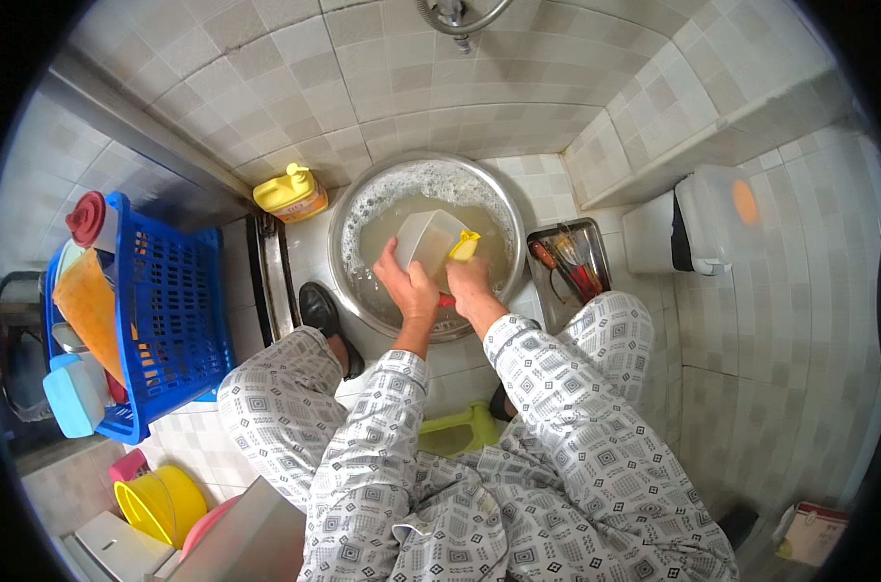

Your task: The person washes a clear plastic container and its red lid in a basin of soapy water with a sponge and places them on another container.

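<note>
Over a wide metal basin (pixel 339 247) of cloudy, sudsy water, my left hand (pixel 408 288) grips a translucent plastic container (pixel 429 238), tilted with its opening towards the right. My right hand (pixel 472 287) is closed around a yellow scrubber (pixel 464 245), whose yellow end touches the container's right side. A small red piece (pixel 446 301) shows between my two hands; I cannot tell whether it belongs to the scrubber. White foam (pixel 431 177) gathers along the basin's far rim.
Left of the basin stand a yellow pump bottle (pixel 292 194) and a blue basket (pixel 174 301) full of kitchenware. A metal tray (pixel 557 308) with utensils lies at the right. A yellow bucket (pixel 159 504) is at lower left, a green stool (pixel 457 430) below me, a tap (pixel 452 14) above.
</note>
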Available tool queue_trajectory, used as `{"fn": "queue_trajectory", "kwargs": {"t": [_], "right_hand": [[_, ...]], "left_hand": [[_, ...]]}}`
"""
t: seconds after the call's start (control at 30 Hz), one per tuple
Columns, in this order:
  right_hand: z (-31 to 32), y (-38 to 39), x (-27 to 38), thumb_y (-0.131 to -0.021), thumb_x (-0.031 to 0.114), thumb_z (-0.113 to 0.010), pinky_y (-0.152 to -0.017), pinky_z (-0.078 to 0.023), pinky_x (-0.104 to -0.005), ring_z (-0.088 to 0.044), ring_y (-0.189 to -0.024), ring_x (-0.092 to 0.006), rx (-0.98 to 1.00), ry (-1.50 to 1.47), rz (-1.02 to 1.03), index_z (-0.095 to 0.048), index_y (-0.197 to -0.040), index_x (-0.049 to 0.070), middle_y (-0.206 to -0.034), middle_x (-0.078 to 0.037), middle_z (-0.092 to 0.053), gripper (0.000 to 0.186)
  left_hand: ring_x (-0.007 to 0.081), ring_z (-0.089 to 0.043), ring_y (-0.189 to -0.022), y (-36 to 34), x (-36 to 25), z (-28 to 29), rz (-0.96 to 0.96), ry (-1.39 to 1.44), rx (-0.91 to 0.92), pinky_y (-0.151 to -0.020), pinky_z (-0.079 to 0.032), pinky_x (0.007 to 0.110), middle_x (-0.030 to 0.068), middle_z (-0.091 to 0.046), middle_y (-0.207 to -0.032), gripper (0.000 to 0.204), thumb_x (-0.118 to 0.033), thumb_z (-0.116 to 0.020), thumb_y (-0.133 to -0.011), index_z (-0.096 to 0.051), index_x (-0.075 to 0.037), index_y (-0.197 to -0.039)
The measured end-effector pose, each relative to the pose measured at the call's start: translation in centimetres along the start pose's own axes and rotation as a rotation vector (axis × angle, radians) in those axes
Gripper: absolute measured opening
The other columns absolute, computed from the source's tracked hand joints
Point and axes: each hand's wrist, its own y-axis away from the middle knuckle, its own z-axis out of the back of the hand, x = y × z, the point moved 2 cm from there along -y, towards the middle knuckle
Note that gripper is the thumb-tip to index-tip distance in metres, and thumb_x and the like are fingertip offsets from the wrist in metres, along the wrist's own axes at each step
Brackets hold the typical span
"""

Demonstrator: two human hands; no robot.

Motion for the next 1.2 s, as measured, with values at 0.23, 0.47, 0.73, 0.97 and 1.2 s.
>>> {"fn": "queue_trajectory", "kwargs": {"t": [0.23,0.47,0.73,0.97,1.2], "right_hand": [[1.1,0.9,0.1,-0.084,-0.001,-0.056,-0.092,-0.052,-0.0443,-0.067,-0.11,-0.0362,0.084,0.326,0.272,-0.06,-0.118,-0.006,-0.109,-0.024,-0.069,0.035],[-0.5,-0.1,-4.9,-0.085,0.003,-0.061,-0.068,-0.058,-0.0436,-0.072,-0.085,-0.0304,0.117,0.282,0.223,-0.058,-0.118,-0.007,-0.104,-0.024,-0.069,0.035],[-0.8,-2.7,-7.8,-0.09,0.013,-0.06,-0.094,-0.053,-0.0478,-0.067,-0.113,-0.0442,0.16,0.254,0.013,-0.066,-0.117,-0.007,-0.118,-0.029,-0.069,0.034],[0.5,-3.4,-3.4,-0.098,0.019,-0.049,-0.037,-0.038,-0.0331,-0.056,-0.044,-0.0199,0.478,0.25,-0.116,-0.063,-0.1,-0.002,-0.067,-0.013,-0.063,0.025],[0.4,-6.5,-6.2,-0.098,0.025,-0.053,-0.057,-0.051,-0.0374,-0.068,-0.084,-0.0261,0.261,-0.033,-0.253,-0.065,-0.116,0.002,-0.097,-0.013,-0.068,0.031]], "left_hand": [[0.0318,-0.062,-0.107,-2.6,4.4,1.3,0.129,0.035,0.366,-0.101,-0.048,0.042,0.0189,-0.06,-0.121,0.071,-0.012,-0.062,-0.085,-0.038,0.002,-0.15],[0.0321,-0.06,-0.12,-1.4,2.9,2.8,0.29,0.159,0.3,-0.1,-0.049,0.042,0.024,-0.057,-0.133,0.074,-0.019,-0.058,-0.089,-0.032,0.002,-0.155],[0.0491,-0.037,-0.142,3.7,-2.8,3.2,-0.455,-0.579,0.396,-0.122,-0.026,0.054,0.0306,-0.043,-0.149,0.088,-0.028,-0.071,-0.081,-0.034,0.008,-0.151],[0.0306,-0.066,-0.114,2.0,0.1,3.1,-0.837,-1.184,0.996,-0.125,-0.02,0.055,0.0126,-0.073,-0.106,0.038,-0.02,-0.064,-0.083,-0.069,-0.006,-0.119],[0.0289,-0.071,-0.091,-3.5,3.6,4.8,-0.575,-0.74,0.73,-0.107,-0.043,0.05,0.0102,-0.073,-0.085,0.017,-0.021,-0.064,-0.088,-0.074,-0.008,-0.085]]}}
